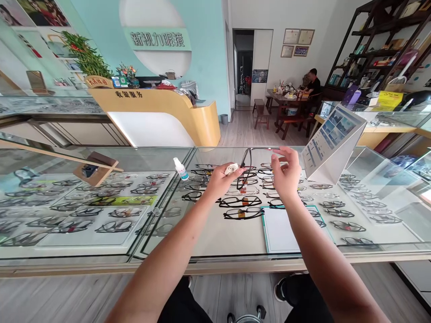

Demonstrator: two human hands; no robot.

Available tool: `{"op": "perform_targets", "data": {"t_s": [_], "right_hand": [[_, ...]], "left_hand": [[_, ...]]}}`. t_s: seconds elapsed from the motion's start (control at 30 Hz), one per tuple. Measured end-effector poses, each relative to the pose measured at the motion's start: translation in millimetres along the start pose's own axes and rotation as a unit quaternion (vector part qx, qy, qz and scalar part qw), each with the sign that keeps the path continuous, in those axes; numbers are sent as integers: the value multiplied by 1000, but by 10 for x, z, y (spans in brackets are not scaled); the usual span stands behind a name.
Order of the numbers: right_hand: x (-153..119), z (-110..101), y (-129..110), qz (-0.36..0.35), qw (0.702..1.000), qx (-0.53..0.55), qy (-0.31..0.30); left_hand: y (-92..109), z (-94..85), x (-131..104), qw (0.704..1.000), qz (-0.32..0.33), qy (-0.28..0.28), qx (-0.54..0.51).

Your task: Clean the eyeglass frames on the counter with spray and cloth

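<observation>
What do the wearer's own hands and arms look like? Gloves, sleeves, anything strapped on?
Left hand and right hand: both bare, no gloves. Left forearm and right forearm: no sleeve in view, no watch or bracelet, no cables. Rings: none that I can make out.

Both arms (183, 242) stretched forward; left hand (221, 179) pinching; right hand (286, 176) raised, fingers (288, 153) bent

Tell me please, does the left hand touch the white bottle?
Apart. The head view shows a clear gap between the left hand and the white bottle, with the glass counter visible there.
</observation>
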State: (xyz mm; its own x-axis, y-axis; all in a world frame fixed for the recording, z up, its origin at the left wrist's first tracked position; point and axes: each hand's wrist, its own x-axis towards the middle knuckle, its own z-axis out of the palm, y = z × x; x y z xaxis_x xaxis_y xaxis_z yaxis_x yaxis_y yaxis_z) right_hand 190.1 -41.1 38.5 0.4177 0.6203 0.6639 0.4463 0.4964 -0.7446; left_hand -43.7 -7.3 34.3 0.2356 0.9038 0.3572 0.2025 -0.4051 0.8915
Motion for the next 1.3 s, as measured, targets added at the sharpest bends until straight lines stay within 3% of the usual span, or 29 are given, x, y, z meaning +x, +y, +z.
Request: {"op": "perform_targets", "data": {"t_s": [0.07,0.23,0.43,0.7,0.9,1.07,1.2,1.3], "right_hand": [[-39,31,11,-53,998,-18,1],[-161,159,59,-154,984,-63,-68],[-181,163,86,-160,980,-93,-67],[-173,119,99,-139,962,-207,-114],[-192,133,110,-137,955,-231,-128],[-216,133,5,-167,952,-188,-172],[-287,207,-59,-190,942,-117,-252],[-331,264,-57,-176,941,-85,-277]], "left_hand": [[20,30,-12,1000,2,-4,-7],[38,99,-39,999,19,26,-9],[6,125,-53,999,19,35,-35],[-45,43,21,980,-16,139,-140],[-6,-3,70,968,-35,170,-183],[-56,15,67,976,-52,146,-151],[-53,81,31,988,-22,82,-128],[10,115,-6,993,-22,36,-114]]}}
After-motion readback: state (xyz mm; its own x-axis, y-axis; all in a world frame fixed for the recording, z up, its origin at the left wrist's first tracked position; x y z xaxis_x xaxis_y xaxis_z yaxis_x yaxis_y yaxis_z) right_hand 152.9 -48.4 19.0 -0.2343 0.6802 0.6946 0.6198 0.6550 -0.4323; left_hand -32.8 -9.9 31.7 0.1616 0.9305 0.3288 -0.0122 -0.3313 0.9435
